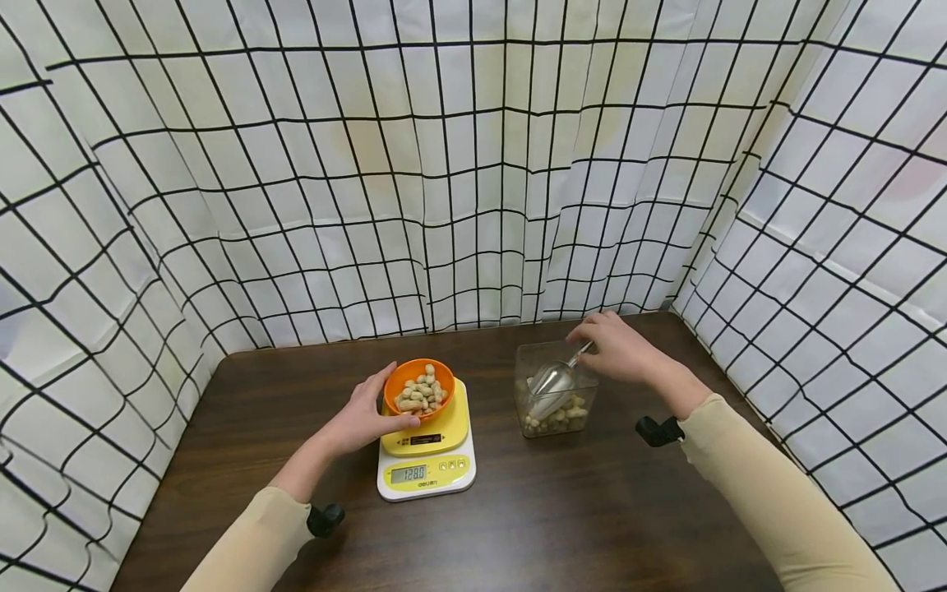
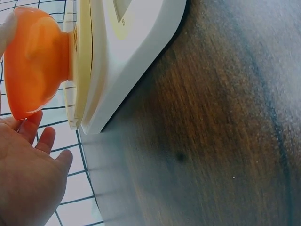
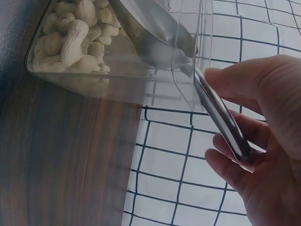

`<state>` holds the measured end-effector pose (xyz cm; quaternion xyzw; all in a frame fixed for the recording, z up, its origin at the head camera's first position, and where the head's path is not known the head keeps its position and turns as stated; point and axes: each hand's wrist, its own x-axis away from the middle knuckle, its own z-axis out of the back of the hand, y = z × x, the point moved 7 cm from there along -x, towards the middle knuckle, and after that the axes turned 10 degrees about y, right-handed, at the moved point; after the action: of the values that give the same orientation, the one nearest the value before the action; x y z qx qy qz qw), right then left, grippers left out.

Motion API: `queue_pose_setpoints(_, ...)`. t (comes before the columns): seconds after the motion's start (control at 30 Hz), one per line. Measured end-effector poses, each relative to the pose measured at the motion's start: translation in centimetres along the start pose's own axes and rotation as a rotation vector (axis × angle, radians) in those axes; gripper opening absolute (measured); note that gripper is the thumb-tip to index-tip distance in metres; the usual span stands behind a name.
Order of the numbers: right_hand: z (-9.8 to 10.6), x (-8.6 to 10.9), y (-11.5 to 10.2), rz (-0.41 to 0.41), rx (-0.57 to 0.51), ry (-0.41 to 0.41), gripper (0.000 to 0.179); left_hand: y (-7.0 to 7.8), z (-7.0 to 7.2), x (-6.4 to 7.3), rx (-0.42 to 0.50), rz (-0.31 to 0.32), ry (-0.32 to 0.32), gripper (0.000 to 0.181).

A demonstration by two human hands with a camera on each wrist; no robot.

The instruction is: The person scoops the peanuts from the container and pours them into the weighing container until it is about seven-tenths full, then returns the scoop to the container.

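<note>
An orange bowl (image 1: 394, 380) of peanuts (image 1: 423, 393) stands on a yellow and white kitchen scale (image 1: 453, 436), whose display seems to read 128.0. My left hand (image 1: 366, 415) spans the bowl's left side, thumb at the near rim and fingers at the far side. In the left wrist view the fingertips meet the outside of the bowl. To the right, my right hand (image 1: 617, 349) holds a metal scoop (image 3: 221, 113) by its handle between thumb and fingers. The scoop's head slants down into a clear square container (image 1: 527, 362), against the peanuts (image 3: 75, 42) inside.
Both things stand on a dark brown wooden table (image 1: 547, 510). White curtains (image 1: 473, 164) with a black grid rise behind it and along both sides. A black wrist mount (image 1: 658, 431) sticks out from the right sleeve, another (image 1: 325, 520) from the left.
</note>
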<state>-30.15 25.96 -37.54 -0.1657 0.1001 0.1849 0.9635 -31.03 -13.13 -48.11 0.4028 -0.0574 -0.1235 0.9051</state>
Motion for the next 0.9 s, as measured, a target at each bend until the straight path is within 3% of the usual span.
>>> queue_pose_setpoints(0.27, 1.3, 0.4, 0.6, -0.031, -0.062, 0.064, 0.046, 0.2, 1.0, 0.5, 0.009, -0.017, 0.028, 0.118)
queue_pose_setpoints(0.5, 3.4, 2.0, 1.9, -0.061, -0.074, 0.12, 0.062, 0.8, 3.6, 1.9, -0.06, -0.041, 0.095, 0.109)
queue_pose_setpoints(0.6, 4.0, 3.0, 2.7, -0.063, -0.06, 0.151, 0.064, 0.9, 5.2, 2.9, -0.142, -0.068, 0.145, 0.106)
queue_pose_setpoints(0.73, 4.2, 4.8, 3.9, -0.072, -0.012, 0.193, 0.069, 0.5, 7.1, 4.3, -0.336, -0.137, 0.231, 0.105)
queue_pose_setpoints(0.9, 2.8, 7.1, 5.1, -0.086, 0.087, 0.188, 0.077, -1.3, 8.6, 5.9, -0.528, -0.146, 0.298, 0.105)
